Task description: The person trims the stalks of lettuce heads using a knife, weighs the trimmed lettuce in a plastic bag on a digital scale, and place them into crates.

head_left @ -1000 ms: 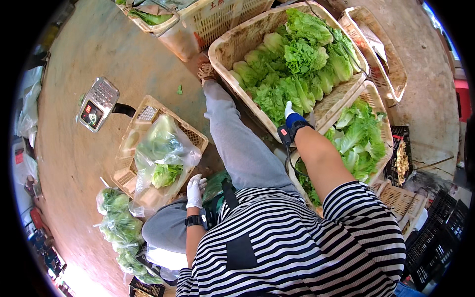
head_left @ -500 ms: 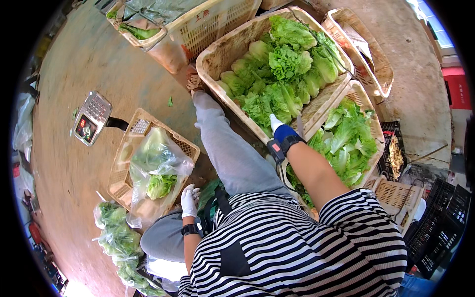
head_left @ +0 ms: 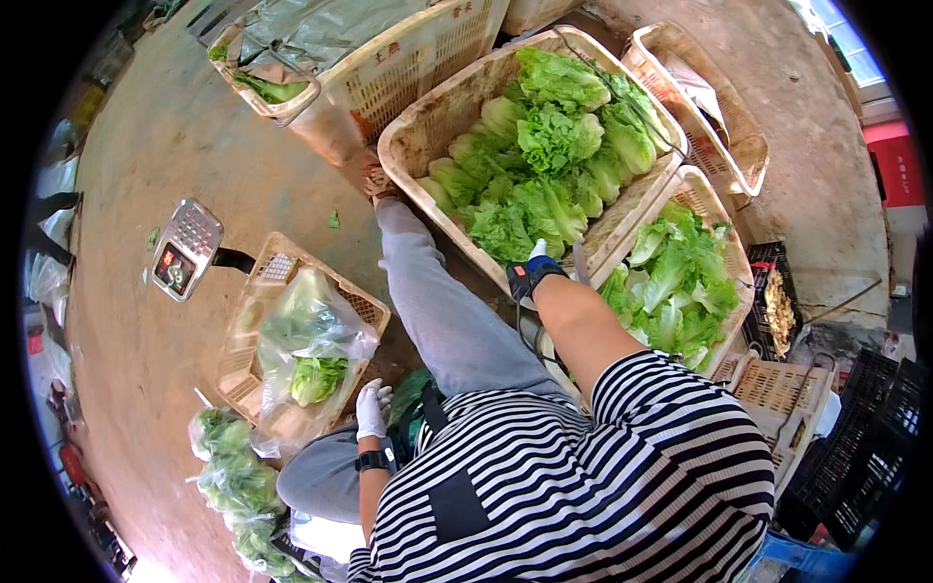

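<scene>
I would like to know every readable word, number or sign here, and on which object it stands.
Beige crate at the top: red characters, not quoted here.
Digital scale display: red digits, too blurred to read.
Scale keypad: labels too small.
Red panel, right edge: marks too small.

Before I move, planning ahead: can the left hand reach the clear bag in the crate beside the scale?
Probably yes: the left hand is near the bag, only the crate's rim apparently between.

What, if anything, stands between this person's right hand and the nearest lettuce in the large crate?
Nothing visible: the white-gloved right hand is right at the near edge of the lettuce. Whether the fingertips touch the leaves cannot be told.
</scene>
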Demonstrator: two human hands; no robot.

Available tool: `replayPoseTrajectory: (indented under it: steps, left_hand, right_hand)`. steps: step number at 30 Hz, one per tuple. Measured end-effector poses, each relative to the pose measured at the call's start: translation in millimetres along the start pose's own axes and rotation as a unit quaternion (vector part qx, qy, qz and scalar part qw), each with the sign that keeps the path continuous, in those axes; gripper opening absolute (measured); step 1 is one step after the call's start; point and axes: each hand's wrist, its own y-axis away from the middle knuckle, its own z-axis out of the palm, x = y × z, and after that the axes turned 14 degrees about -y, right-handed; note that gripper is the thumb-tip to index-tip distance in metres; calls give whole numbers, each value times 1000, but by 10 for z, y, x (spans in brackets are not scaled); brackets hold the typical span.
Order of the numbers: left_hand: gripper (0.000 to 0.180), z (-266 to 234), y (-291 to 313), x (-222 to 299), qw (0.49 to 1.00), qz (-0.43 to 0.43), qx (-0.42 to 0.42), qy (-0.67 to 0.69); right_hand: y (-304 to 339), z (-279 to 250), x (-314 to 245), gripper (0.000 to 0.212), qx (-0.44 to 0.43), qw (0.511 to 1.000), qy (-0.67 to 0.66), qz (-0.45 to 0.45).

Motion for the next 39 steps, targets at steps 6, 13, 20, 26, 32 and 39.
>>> replayPoseTrajectory:
  steps: [6,13,20,26,32,39]
  left_hand:
    - [21,78,135,106,1000,5,25,7]
    - [23,101,112,126,1000,4,1,23]
    - [27,43,67,84,1000,21,-5,17]
    - [25,131,120,115,999,3,12,31]
    - [25,67,118,146,999,2,18,50]
    - [26,44,146,104,998,14,15,52]
  right_hand:
    - [440,101,-14,82,93,988,-78,94]
    - [232,-18,-194,47,-183,925,-328,54]
    - [1291,125,-1139,53,-334,893,-230,-195]
    - [241,71,-245,59,10,988,-145,-56]
    - [-132,382,-24,95,272,922,244,-132]
    - [35,282,-154,110,239,949,154,-135]
